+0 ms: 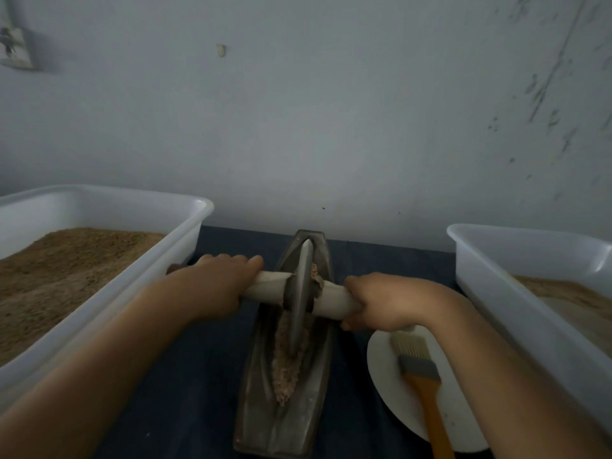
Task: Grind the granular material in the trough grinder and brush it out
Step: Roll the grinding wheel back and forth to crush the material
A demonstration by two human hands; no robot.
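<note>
Granular brown material lying along dark boat-shaped metal trough grinder; both hands, left and right, wrapped around pale wooden axle, steering grey disc wheel; orange-handled brush waiting on white plate.

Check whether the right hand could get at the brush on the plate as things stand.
Probably yes: the brush lies uncovered on the white plate, just beneath the right hand. That hand grips the roller handle and must let go first.

Two white tubs hold brown grain. There is one trough grinder, one grinding wheel on one handle, one plate, one brush, and two hands.
</note>
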